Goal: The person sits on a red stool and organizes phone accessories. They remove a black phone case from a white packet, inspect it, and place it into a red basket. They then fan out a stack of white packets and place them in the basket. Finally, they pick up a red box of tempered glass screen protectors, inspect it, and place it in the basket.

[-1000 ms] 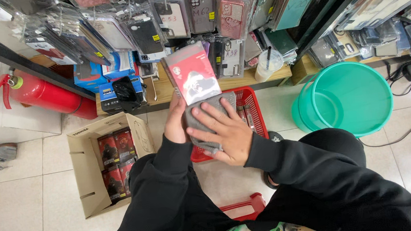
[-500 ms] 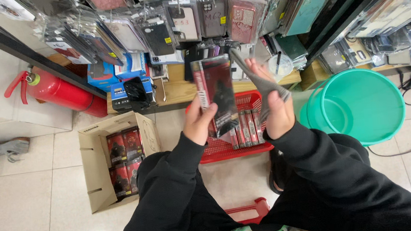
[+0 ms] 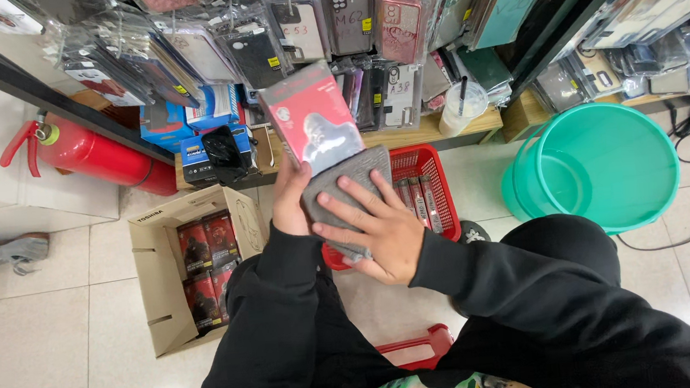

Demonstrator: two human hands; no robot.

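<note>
Hands first: left hand (image 3: 292,203) grips the lower edge of a flat red retail package (image 3: 311,120), holding it upright and tilted slightly left. Right hand (image 3: 377,229) lies flat, fingers spread, pressing a grey cloth (image 3: 344,187) against the lower front of that package. Both hands are together on the same item, at chest height, black sleeves (image 3: 486,281) running back toward the camera.

Just below and behind the hands: red plastic basket (image 3: 435,179) on the floor, partly hidden by the hands. Its visible part holds several slim red-and-dark packages standing on edge in a row.

Left of the hands: open cardboard box (image 3: 156,273) on the tile floor, flaps up. Inside, red packages (image 3: 201,265) of the same look, lying flat in a two-by-two layer; depth of the stack cannot be told.

Right of the hands: teal plastic bucket (image 3: 609,164), tilted toward the camera, inside looks bare.

Beyond the hands: low wooden shelf (image 3: 406,134) with a white lidded cup and straw (image 3: 464,104) on it, blue boxes (image 3: 207,139) to the left.

Far left: red fire extinguisher (image 3: 100,155) lying beside the wall.

Farthest, above the hands: rack of hanging phone cases in clear bags (image 3: 322,21), rows overlapping.
</note>
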